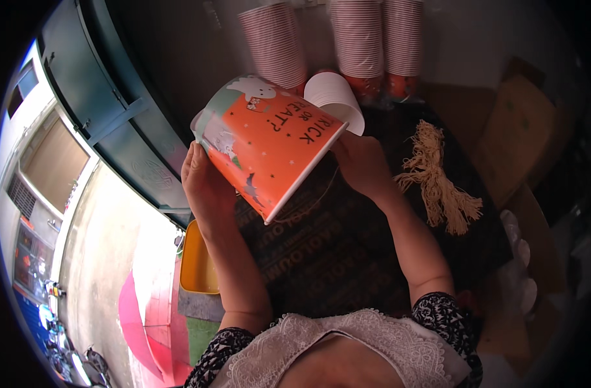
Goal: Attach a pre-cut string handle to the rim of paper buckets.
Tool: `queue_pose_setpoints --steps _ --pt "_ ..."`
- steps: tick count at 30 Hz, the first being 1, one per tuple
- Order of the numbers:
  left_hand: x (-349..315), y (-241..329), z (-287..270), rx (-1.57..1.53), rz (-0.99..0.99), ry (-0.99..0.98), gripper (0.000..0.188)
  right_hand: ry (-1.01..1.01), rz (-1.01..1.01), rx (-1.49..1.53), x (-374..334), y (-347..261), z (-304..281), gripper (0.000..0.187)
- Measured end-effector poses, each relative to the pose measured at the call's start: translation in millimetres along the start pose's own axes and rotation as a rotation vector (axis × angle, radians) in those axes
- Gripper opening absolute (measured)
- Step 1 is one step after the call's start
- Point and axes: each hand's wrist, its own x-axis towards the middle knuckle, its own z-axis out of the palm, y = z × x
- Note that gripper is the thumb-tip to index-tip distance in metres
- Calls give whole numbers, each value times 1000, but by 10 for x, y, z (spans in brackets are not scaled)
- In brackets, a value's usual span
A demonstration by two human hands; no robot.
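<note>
Collar point(295, 330), 6 o'clock, lace. Bucket point(269, 145), orange, tilted, 11 o'clock: left hand point(205, 184) clasping base; right hand point(363, 165) at rim, fingers hidden, grip untellable. Cord point(324, 193), thin, below rim; fastening unclear, seemingly midway. Apparently left: cord bundle point(432, 181), 3 o'clock; stacks point(357, 42), 12. Moving room: cloth point(328, 271), 6; its edge, 4; bin point(200, 284) bounding 8.

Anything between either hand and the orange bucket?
Nothing visible by the left hand: it holds the bucket near its narrow end. The right hand is at the rim, fingertips hidden, so I can't tell there. The white tub lies beyond the bucket, not between.
</note>
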Motion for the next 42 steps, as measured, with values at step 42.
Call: queue_pose_setpoints --steps 42 --pt "49 -253 8 22 -98 159 34 -529 -22 1114 -230 -557 -76 25"
